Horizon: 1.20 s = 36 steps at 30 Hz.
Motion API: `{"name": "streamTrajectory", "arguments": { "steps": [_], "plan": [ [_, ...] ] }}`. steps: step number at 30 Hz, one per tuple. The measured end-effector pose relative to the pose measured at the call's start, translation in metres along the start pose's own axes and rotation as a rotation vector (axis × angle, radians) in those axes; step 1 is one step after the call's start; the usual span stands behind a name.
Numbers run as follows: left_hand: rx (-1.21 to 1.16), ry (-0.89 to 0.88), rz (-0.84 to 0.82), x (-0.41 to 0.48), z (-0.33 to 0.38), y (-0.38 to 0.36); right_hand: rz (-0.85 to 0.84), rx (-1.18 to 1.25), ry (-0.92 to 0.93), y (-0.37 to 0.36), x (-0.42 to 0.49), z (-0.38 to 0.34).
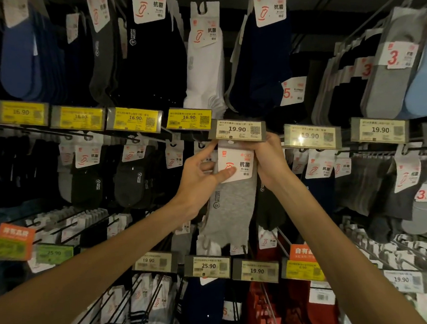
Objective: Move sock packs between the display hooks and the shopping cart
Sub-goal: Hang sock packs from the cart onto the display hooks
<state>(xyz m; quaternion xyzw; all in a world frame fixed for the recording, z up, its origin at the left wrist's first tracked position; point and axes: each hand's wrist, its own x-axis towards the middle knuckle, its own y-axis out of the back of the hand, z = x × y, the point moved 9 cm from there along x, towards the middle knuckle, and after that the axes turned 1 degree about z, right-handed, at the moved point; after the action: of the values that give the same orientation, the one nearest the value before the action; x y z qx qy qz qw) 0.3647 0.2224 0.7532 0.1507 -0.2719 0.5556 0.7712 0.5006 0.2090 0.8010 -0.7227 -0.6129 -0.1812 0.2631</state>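
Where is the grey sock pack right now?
Centre of the head view, just under the 19.90 price tag: the grey sock pack is held between the left hand and right hand.

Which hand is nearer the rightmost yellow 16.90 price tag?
Left. The left hand is just below-right of the tag; the right hand sits farther right, across the grey sock pack both hold.

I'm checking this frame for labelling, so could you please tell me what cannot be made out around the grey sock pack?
- Head view: hanger hole and hook of the grey sock pack, covered by the 19.90 price tag.
- Head view: right hand, fingertips behind the pack's card, grip unclear.
- Head view: the shopping cart, outside the frame.
- Head view: the tag's small print, too small.
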Motion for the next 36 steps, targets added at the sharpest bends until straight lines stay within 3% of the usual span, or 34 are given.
{"name": "streamTrajectory", "arguments": {
  "steps": [11, 17, 19, 22, 25, 31, 36],
  "plan": [
    [-0.026, 0.048, -0.023, 0.006, -0.011, 0.004, 0.077, -0.185, 0.101, 0.003, -0.001, -0.012],
    [-0.147, 0.119, -0.054, 0.014, -0.032, 0.000, -0.037, -0.097, -0.011, 0.004, -0.003, 0.004],
    [-0.162, 0.120, -0.047, 0.015, -0.034, -0.001, 0.043, -0.217, 0.066, 0.013, -0.008, 0.003],
    [-0.105, 0.020, -0.038, 0.012, -0.027, -0.002, 0.033, -0.433, 0.291, 0.015, -0.027, 0.003],
    [-0.021, -0.100, -0.022, 0.010, -0.021, 0.001, -0.002, -0.484, 0.387, 0.012, -0.038, 0.020],
    [0.125, -0.061, 0.049, 0.037, -0.035, 0.005, 0.149, -0.417, 0.210, 0.026, -0.003, 0.057],
    [0.426, 0.078, 0.024, 0.070, -0.069, 0.006, 0.085, -0.777, 0.186, 0.029, 0.027, 0.097]
  ]
}}
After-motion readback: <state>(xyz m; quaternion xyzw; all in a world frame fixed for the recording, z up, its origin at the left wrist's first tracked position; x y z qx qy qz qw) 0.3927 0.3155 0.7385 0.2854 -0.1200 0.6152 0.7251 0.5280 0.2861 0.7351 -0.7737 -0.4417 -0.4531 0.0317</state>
